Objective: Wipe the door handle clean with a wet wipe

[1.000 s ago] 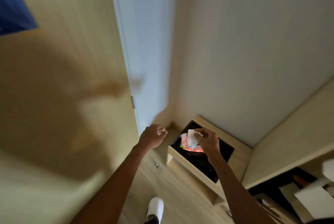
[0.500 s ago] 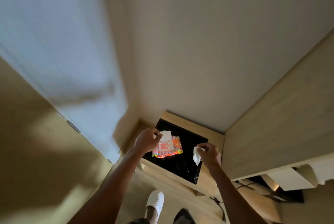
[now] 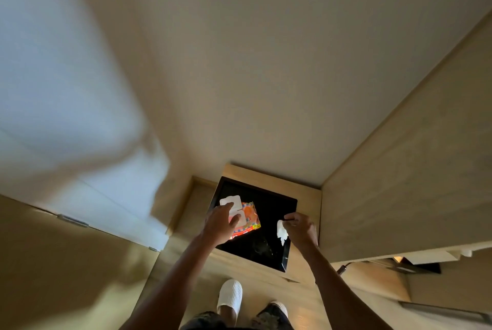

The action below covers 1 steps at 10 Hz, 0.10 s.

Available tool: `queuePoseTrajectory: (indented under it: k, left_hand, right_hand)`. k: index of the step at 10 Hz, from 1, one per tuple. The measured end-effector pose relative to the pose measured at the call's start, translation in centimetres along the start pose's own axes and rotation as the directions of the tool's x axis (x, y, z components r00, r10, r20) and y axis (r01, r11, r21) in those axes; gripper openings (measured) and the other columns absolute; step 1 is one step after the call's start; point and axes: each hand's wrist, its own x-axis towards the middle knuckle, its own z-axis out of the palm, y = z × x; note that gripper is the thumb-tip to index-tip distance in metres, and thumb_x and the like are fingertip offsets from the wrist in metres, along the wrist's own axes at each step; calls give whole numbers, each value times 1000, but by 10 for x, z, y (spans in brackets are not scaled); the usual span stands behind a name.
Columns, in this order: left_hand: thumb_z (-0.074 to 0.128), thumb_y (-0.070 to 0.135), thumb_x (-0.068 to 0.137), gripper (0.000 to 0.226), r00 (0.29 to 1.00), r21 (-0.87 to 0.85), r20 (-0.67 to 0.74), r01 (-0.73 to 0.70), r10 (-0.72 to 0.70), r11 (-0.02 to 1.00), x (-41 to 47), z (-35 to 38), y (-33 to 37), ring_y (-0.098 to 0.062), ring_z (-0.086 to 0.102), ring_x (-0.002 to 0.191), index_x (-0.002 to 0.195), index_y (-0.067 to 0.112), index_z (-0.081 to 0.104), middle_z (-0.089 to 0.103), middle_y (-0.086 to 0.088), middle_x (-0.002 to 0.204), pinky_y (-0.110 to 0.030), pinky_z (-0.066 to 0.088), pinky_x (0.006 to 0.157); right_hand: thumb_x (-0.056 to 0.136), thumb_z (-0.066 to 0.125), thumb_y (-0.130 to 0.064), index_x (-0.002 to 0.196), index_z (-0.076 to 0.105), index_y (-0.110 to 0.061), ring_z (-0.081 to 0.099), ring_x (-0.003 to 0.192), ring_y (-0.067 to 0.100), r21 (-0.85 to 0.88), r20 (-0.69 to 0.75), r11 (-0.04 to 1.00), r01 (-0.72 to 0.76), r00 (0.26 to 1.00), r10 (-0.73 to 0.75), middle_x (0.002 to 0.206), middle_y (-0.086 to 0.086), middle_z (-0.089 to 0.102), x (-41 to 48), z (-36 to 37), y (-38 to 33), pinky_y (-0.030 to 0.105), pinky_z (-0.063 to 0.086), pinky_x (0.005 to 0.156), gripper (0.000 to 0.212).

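Observation:
An orange pack of wet wipes (image 3: pixel 249 219) lies on the black top of a low wooden side table (image 3: pixel 269 212), its white flip lid (image 3: pixel 231 200) standing open. My left hand (image 3: pixel 221 224) rests on the pack, fingers on the lid area. My right hand (image 3: pixel 299 228) is to the right of the pack, above the table, pinching a crumpled white wet wipe (image 3: pixel 281 232) that hangs from its fingers. No door handle shows in this view.
A pale door (image 3: pixel 66 116) with hinges (image 3: pixel 72 221) fills the left side. A wooden cabinet side (image 3: pixel 412 170) rises on the right. My feet in white slippers (image 3: pixel 229 296) stand on the wooden floor in front of the table.
The view has swung right and down towards the table. My right hand drew the wipe away from the pack to the right. My left hand came down onto the pack's lid.

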Motion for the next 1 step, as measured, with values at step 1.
queuePoseTrajectory:
  k: [1]
  left_hand:
    - [42, 49, 94, 60, 999, 84, 8, -43, 42, 996, 10, 7, 1, -24, 41, 133, 144, 18, 34, 47, -8, 144, -41, 36, 108]
  right_hand:
    - [89, 64, -20, 111, 70, -13, 70, 96, 20, -11, -24, 998, 58, 998, -58, 106, 7, 75, 5, 4, -3, 29, 56, 80, 24]
